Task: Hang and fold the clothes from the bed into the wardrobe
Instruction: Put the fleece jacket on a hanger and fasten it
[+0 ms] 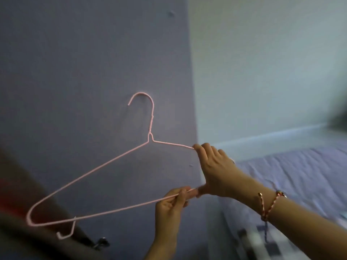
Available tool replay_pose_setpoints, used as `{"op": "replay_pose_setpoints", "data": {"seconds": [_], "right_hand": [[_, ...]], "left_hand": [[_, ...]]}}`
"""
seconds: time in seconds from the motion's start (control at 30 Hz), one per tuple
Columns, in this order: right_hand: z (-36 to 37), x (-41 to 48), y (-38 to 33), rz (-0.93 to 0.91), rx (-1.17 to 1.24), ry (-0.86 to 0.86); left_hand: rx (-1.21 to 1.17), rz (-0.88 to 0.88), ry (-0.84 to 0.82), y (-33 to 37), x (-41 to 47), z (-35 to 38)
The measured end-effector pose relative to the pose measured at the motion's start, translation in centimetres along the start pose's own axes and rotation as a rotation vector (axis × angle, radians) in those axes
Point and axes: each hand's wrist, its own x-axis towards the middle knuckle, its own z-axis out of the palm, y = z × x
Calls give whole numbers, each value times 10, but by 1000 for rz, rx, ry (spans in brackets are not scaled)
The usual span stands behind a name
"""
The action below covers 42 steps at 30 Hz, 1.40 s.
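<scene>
A thin pink wire hanger (90,175) is held up in front of the purple wall, hook upward, with a small extra hook under its lower bar at the left. My left hand (171,205) pinches the lower bar near its right end. My right hand (216,171), with a red braided band on the wrist, grips the hanger's right corner, fingers curled over the upper wire and thumb down at the lower bar. No garment hangs on it. The bed (300,177) with a wrinkled lilac sheet lies to the right, below my right arm.
A purple wall (84,62) fills the left and middle; a pale wall (262,72) meets it at a corner. Dark blurred fabric with a red patch (11,194) sits at the lower left. A checked cloth (262,243) lies at the bed's near edge.
</scene>
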Motion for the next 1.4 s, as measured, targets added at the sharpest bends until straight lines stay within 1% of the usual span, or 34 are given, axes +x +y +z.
{"op": "replay_pose_setpoints", "data": {"seconds": [0.03,0.07,0.1,0.2,0.23,0.27,0.33,0.37,0.4,0.47,0.5,0.53,0.57,0.63,0.7,0.73,0.77,0.8,0.87,0.9,0.97,1.03,1.07,1.1,1.13,1.2,1.23,1.3,1.33,1.4], "right_hand": [[10,-20,13,58,39,-18],[21,-59,33,167,86,-78],[27,-90,46,253,133,-131],[43,-207,86,555,193,-285],[50,-237,96,626,195,-319],[46,-288,107,755,187,-363],[48,-353,122,921,186,-385],[44,-400,131,1019,177,-375],[47,-412,130,1061,186,-365],[46,-474,140,1221,195,-321],[48,-495,142,1268,205,-310],[50,-507,143,1303,216,-321],[50,-526,148,1350,226,-322],[50,-552,161,1425,256,-347],[52,-578,178,1485,269,-381],[53,-581,185,1484,273,-397],[55,-586,192,1502,317,-397],[53,-595,201,1541,413,-381],[52,-594,214,1618,709,-281],[53,-595,222,1681,875,-159],[58,-589,237,1779,1062,159],[65,-589,253,1898,1007,477],[67,-594,261,1952,951,581],[68,-601,268,1984,903,648],[64,-606,273,1994,873,659],[59,-624,285,2025,895,700],[56,-631,287,2041,923,754],[50,-644,302,2066,972,886],[46,-654,320,2079,969,926],[41,-659,345,2068,960,963]], "left_hand": [[5,-35,-74,-9,-8,14],[-9,-105,-171,-25,-22,38],[-30,-208,-227,-36,-33,55],[-178,-579,-312,-75,-59,109],[-225,-668,-301,-86,-61,119],[-229,-752,-339,-98,-71,146],[-237,-830,-362,-113,-74,175],[-218,-880,-422,-120,-87,205],[-200,-910,-421,-124,-84,209],[-135,-1008,-515,-139,-103,258],[-96,-1057,-559,-146,-112,279],[-69,-1085,-574,-150,-116,293],[-22,-1113,-623,-157,-126,315],[58,-1120,-684,-165,-141,351],[127,-1095,-738,-171,-158,387],[157,-1059,-752,-171,-161,397],[190,-1010,-756,-173,-164,407],[241,-955,-770,-176,-169,423],[330,-854,-784,-178,-170,438],[381,-828,-823,-181,-175,449],[489,-799,-938,-184,-188,463],[553,-774,-1029,-190,-204,477],[565,-763,-1063,-195,-210,487],[575,-753,-1105,-201,-214,499],[574,-750,-1134,-202,-217,509],[565,-793,-1191,-208,-219,538],[551,-802,-1208,-211,-219,549],[563,-772,-1257,-213,-216,584],[564,-753,-1280,-217,-217,611],[551,-718,-1282,-216,-216,645]]}}
